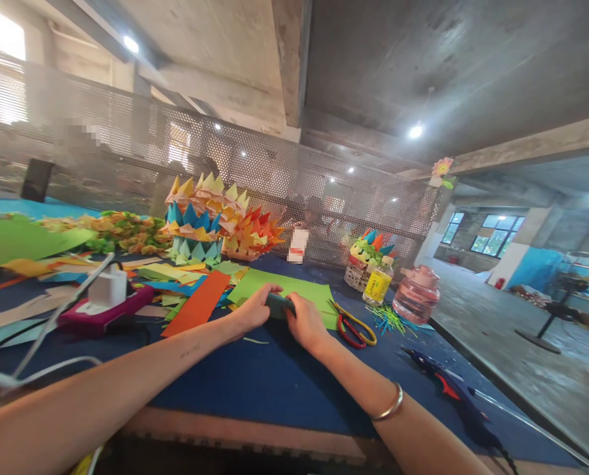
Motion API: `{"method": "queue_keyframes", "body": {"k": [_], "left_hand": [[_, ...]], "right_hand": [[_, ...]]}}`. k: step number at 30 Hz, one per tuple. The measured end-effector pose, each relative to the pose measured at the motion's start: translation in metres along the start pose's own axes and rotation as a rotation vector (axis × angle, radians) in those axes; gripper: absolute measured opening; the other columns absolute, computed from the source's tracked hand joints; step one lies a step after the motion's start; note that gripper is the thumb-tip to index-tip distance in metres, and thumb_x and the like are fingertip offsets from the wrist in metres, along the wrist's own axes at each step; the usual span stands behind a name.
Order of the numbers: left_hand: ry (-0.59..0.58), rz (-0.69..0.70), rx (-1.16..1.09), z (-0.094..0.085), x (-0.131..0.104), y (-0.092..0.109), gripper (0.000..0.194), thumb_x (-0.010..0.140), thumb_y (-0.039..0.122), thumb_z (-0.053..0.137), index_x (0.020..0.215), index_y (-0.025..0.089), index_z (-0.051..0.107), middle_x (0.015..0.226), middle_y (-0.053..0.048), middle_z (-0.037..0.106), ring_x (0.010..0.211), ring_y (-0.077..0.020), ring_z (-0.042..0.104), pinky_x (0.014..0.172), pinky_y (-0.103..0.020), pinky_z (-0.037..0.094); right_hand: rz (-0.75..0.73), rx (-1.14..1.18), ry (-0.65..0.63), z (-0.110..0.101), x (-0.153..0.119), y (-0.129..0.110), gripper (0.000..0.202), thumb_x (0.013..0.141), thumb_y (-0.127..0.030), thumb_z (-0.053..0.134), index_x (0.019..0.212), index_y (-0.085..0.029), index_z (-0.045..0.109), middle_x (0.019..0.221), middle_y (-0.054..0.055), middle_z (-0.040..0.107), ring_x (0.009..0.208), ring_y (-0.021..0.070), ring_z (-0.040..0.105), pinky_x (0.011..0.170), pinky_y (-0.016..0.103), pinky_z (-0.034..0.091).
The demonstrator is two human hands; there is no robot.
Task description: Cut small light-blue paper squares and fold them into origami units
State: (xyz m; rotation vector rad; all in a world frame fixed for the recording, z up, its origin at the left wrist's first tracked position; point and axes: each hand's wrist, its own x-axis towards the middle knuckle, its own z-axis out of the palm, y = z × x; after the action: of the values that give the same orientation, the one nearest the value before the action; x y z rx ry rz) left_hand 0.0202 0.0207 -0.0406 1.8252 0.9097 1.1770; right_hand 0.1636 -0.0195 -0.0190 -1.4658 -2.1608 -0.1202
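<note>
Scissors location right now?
In the head view, the scissors lie right of centre on the blue tabletop, just right of the right hand, beside the right edge of the green sheet.

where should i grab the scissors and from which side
Probably by the handle loops, from the near right: the scissors lie flat with the loops turned toward the person and the blades pointing away to the left.

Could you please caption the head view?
Left hand and right hand hold a dark piece over green paper, scissors alongside.
</note>
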Motion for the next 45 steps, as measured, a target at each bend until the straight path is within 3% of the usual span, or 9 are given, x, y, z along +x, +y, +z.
{"method": "queue_keyframes", "body": {"k": [4,8,14,17,24,29,35,42,45], "left_hand": [[-0.046,0.003,-0.037,-0.001,-0.001,0.001,0.06,0.05,0.001,0.036,0.108,0.014,0.043,0.09,-0.004,0.06,0.081,-0.0162,0.057,0.068,-0.025,0.045],[-0.003,-0.016,-0.059,0.0,0.0,0.001,0.065,0.05,0.001,0.036,0.114,0.014,0.037,0.099,-0.006,0.058,0.082,-0.0151,0.057,0.07,-0.026,0.046],[-0.008,0.037,-0.023,0.0,0.003,0.0,0.061,0.052,0.0,0.037,0.112,0.012,0.04,0.102,-0.009,0.058,0.091,-0.0169,0.056,0.077,-0.029,0.045],[0.007,0.074,0.078,-0.004,0.004,0.002,0.049,0.059,0.004,0.043,0.107,0.011,0.045,0.095,-0.008,0.061,0.086,-0.0183,0.058,0.077,-0.03,0.044],[-0.063,0.211,0.352,-0.021,0.003,0.019,0.011,0.065,0.022,0.057,0.074,0.018,0.062,0.073,-0.001,0.065,0.071,-0.0169,0.058,0.065,-0.023,0.041],[-0.117,0.166,0.393,-0.025,-0.001,0.026,0.009,0.064,0.024,0.056,0.067,0.019,0.063,0.051,0.005,0.054,0.052,-0.0118,0.051,0.048,-0.018,0.032],[-0.227,0.003,0.123,-0.02,-0.007,0.028,0.01,0.067,0.026,0.054,0.073,0.02,0.055,0.056,0.003,0.061,0.052,-0.0156,0.06,0.047,-0.02,0.042],[-0.201,-0.119,-0.002,-0.019,-0.001,0.024,0.013,0.065,0.027,0.057,0.074,0.019,0.052,0.049,0.005,0.061,0.053,-0.0166,0.063,0.047,-0.021,0.045],[-0.192,-0.159,-0.083,-0.023,0.003,0.021,0.014,0.064,0.026,0.058,0.074,0.019,0.05,0.046,0.005,0.062,0.05,-0.017,0.063,0.046,-0.023,0.046]], "right_hand": [[0.002,-0.002,-0.009,-0.001,0.0,-0.001,0.013,0.08,-0.012,0.045,0.089,-0.017,0.052,0.082,0.006,0.062,0.077,0.0181,0.056,0.063,0.025,0.034],[0.006,0.003,-0.015,-0.002,0.0,-0.003,0.012,0.08,-0.012,0.044,0.088,-0.017,0.052,0.082,0.007,0.061,0.076,0.0178,0.055,0.062,0.025,0.034],[0.002,0.013,-0.017,-0.003,0.0,-0.003,0.014,0.079,-0.01,0.045,0.089,-0.017,0.053,0.082,0.006,0.061,0.077,0.0173,0.055,0.063,0.024,0.033],[-0.005,0.017,-0.023,-0.004,0.001,-0.003,0.012,0.08,-0.011,0.045,0.088,-0.016,0.053,0.08,0.006,0.062,0.076,0.0171,0.056,0.063,0.024,0.033],[-0.049,0.04,-0.079,-0.011,0.001,-0.002,0.008,0.08,-0.017,0.049,0.084,-0.018,0.056,0.075,0.005,0.063,0.068,0.016,0.057,0.057,0.023,0.033],[-0.061,0.063,-0.087,-0.018,0.002,0.001,0.007,0.079,-0.018,0.05,0.079,-0.019,0.057,0.069,0.002,0.062,0.064,0.0139,0.054,0.055,0.021,0.031],[-0.051,0.101,-0.08,-0.022,0.002,0.003,0.007,0.075,-0.018,0.052,0.076,-0.017,0.058,0.065,0.0,0.06,0.059,0.0122,0.051,0.051,0.02,0.03],[-0.045,0.156,-0.098,-0.034,0.01,0.014,0.008,0.073,-0.022,0.055,0.074,-0.016,0.06,0.064,-0.001,0.061,0.06,0.0113,0.055,0.052,0.018,0.036],[0.05,0.149,-0.087,-0.049,0.015,0.029,0.015,0.078,-0.025,0.051,0.082,-0.015,0.06,0.071,0.001,0.065,0.061,0.0109,0.059,0.056,0.019,0.041]]}}
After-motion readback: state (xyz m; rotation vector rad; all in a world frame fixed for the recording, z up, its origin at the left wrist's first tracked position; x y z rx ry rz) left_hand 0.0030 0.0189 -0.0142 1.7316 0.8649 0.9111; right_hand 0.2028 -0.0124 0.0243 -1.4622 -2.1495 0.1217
